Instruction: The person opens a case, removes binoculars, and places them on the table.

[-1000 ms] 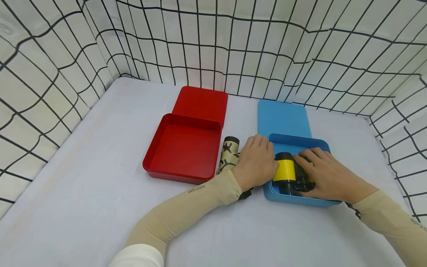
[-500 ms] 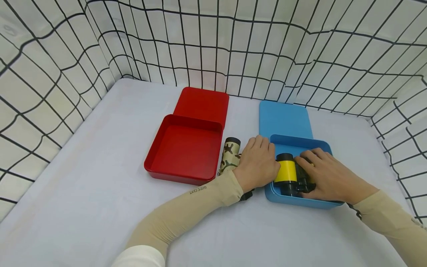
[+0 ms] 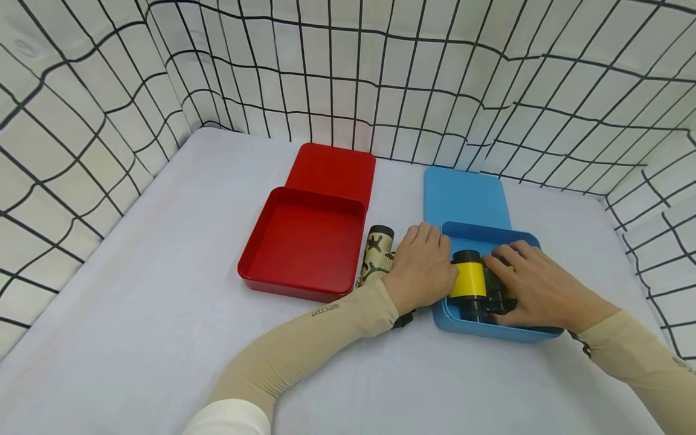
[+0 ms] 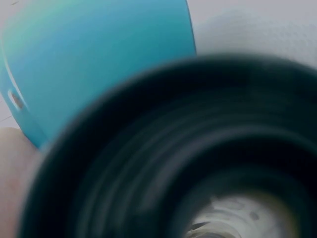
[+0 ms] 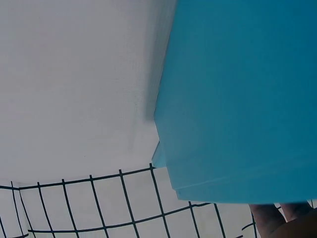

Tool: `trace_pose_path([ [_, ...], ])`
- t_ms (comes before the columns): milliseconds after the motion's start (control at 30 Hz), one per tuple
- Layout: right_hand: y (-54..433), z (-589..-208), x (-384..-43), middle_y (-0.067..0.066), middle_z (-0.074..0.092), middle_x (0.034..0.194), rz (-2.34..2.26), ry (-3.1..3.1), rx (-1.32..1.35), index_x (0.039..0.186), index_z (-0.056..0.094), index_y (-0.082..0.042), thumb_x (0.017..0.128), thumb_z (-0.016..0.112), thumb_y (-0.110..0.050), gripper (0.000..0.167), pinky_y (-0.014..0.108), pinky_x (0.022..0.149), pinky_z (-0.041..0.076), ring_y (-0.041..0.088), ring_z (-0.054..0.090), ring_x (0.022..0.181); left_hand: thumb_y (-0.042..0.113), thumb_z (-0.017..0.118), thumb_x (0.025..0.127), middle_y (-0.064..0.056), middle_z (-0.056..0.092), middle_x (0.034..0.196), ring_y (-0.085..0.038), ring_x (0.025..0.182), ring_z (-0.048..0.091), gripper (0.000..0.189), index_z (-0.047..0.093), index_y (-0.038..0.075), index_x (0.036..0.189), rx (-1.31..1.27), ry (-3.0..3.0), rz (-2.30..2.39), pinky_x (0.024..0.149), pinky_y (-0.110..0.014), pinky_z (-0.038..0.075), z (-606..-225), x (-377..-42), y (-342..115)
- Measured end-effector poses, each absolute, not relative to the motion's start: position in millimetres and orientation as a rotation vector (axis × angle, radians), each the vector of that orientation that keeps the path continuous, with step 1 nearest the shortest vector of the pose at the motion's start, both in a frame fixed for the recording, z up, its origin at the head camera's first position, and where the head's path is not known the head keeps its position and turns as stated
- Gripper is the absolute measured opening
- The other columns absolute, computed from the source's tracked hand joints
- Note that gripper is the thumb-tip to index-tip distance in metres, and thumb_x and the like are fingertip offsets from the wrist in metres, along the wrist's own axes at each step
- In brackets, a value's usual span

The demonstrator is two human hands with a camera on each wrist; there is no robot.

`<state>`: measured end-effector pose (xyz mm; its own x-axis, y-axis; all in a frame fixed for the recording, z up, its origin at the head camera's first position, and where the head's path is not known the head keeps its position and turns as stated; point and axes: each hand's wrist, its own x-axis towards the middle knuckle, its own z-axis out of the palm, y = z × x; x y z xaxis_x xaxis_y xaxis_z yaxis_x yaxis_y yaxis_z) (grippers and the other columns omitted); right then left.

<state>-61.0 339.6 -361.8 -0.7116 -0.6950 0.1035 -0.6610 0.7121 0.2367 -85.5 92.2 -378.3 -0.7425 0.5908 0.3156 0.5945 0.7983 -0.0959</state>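
Note:
Over the left wall of the blue box (image 3: 489, 330) my left hand (image 3: 424, 269) holds on with bent fingers. Inside that box lies a pair of yellow and black binoculars (image 3: 469, 281), and my right hand (image 3: 530, 284) grips its right half, covering most of it. A second pair of binoculars, camouflage-patterned (image 3: 375, 257), lies left of the box, partly hidden under my left hand and wrist. In the left wrist view a black lens barrel (image 4: 124, 124) fills the foreground before the box wall. The right wrist view shows the box's outer side (image 5: 237, 109) and fingers (image 5: 267, 218) past its edge.
A red box (image 3: 304, 248) stands left of the camouflage binoculars, its red lid (image 3: 331, 172) folded back behind it. The blue lid (image 3: 464, 196) lies back behind the blue box. Black wire grid panels (image 3: 331, 78) with white sheeting enclose the white table (image 3: 136, 290).
The view has shifted slightly, so everything sits a little lower and to the right. Both hands keep the same hold on the blue box and the yellow and black binoculars.

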Motion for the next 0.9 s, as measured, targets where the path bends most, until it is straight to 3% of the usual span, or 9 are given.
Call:
trace_pose_path([
  [900,340,-347,-60,0.009,0.067,0.114,-0.355,-2.677,1.126,0.125,0.064,-0.01,0.055,0.085,-0.069,0.094,0.047,0.087,0.056,0.03,0.057,0.101,0.031,0.042,0.104,-0.002,0.046,0.083,-0.019,0.086,0.044,0.029,0.06,0.012,0.093,-0.922,-2.663,0.008,0.076,-0.031,0.029,-377,-85,92],
])
